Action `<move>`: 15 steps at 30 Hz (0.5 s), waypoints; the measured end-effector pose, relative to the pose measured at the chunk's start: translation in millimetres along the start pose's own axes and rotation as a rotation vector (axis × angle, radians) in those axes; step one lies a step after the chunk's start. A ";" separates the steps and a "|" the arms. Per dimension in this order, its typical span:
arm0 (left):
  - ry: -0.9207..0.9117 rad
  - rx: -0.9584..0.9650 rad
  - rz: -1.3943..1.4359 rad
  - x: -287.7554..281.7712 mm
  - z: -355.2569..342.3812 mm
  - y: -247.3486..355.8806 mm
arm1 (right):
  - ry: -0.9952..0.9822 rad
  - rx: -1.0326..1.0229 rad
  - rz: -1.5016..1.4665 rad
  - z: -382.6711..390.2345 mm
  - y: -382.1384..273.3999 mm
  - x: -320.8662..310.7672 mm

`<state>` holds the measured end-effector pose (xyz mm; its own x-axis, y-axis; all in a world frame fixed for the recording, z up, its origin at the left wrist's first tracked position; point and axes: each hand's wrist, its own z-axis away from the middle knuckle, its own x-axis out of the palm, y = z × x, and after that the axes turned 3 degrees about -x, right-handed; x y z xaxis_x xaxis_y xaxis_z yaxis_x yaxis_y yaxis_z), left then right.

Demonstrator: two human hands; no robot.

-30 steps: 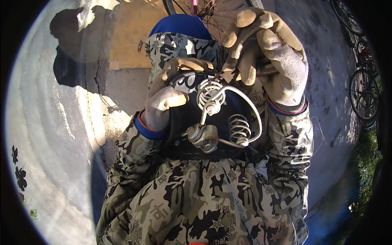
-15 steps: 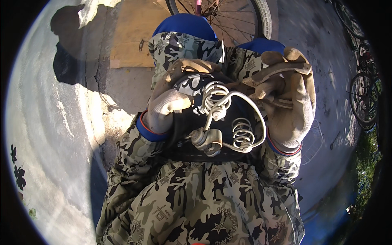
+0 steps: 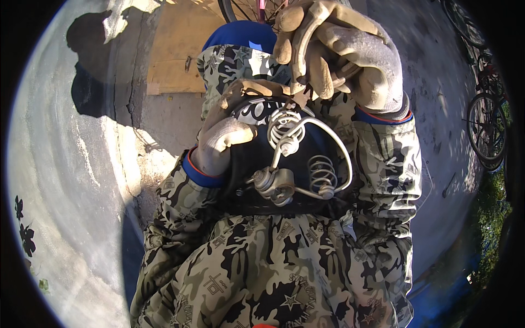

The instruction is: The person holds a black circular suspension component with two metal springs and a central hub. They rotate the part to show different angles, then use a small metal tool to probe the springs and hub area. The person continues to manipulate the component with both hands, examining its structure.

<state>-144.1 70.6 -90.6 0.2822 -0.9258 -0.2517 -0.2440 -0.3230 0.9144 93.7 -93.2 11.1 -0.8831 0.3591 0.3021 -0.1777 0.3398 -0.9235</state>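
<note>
A black bicycle saddle [image 3: 298, 158] is held with its metal underside upward, at four o'clock from the gloved left hand [image 3: 219, 132] and at seven o'clock from the gloved right hand [image 3: 358, 57]. The saddle's edge is grasped by the left hand. By the right hand, pliers [image 3: 299, 61] are gripped, with their tip near the saddle's twelve-o'clock end, close to a coil spring [image 3: 284, 128]; whether contact is made cannot be told.

The gloved left hand [image 3: 220, 134] grips the edge of a black bicycle saddle [image 3: 251, 167], coil springs [image 3: 322, 176] uppermost. The gloved right hand [image 3: 358, 63] holds pliers [image 3: 300, 52], tips at the saddle's far end. A tan sheet [image 3: 175, 63] lies beyond.
</note>
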 end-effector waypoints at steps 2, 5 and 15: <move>-0.009 0.000 0.003 -1.3 -1.6 0.8 | 0.001 0.220 -0.046 -11.1 -0.5 -3.2; -0.002 0.004 0.010 -1.5 -1.6 1.4 | -0.078 -0.010 0.101 -10.2 -8.3 9.9; 0.014 -0.015 0.029 -1.7 9.9 3.2 | 0.456 -0.066 0.040 90.0 -16.3 42.6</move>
<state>-154.6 69.2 -90.4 0.2878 -0.9319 -0.2205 -0.2388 -0.2928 0.9259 19.9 -161.7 17.7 -0.6049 0.7139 0.3529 -0.1061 0.3670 -0.9242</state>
